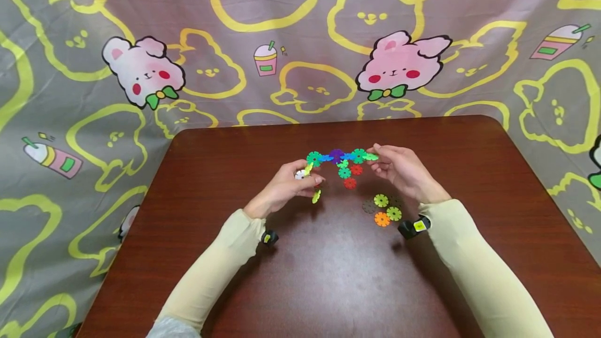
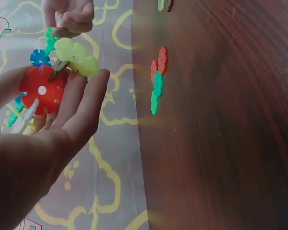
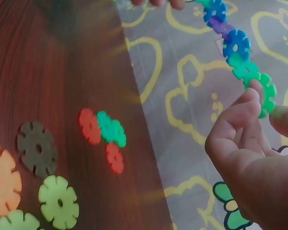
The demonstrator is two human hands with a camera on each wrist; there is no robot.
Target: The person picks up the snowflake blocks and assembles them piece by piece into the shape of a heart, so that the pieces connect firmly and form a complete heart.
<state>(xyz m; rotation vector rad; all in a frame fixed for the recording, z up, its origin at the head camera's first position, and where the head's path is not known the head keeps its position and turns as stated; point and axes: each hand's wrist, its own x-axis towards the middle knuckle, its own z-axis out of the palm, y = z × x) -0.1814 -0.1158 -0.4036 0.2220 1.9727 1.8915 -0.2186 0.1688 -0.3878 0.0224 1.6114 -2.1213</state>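
Observation:
A chain of interlocking notched plastic discs is held up above the table between both hands, with a purple disc (image 1: 336, 156) at its middle and blue and green discs on either side. My left hand (image 1: 288, 181) grips the chain's left end. About its fingers are a white disc (image 1: 300, 174), a red disc (image 2: 42, 90), a dark brown disc (image 2: 59, 69) and a yellow-green disc (image 2: 79, 56); how these join is partly hidden. At the other end, my right hand (image 1: 404, 168) pinches a light green disc (image 3: 267, 96) between thumb and fingers.
On the brown table (image 1: 211, 171), red discs (image 3: 90, 126) and green discs (image 3: 105, 125) lie beyond the hands. Nearer the right wrist are an orange disc (image 1: 382, 219), yellow-green discs (image 1: 394, 213) and dark grey discs (image 1: 369, 206). A patterned curtain (image 1: 300, 67) hangs behind the table.

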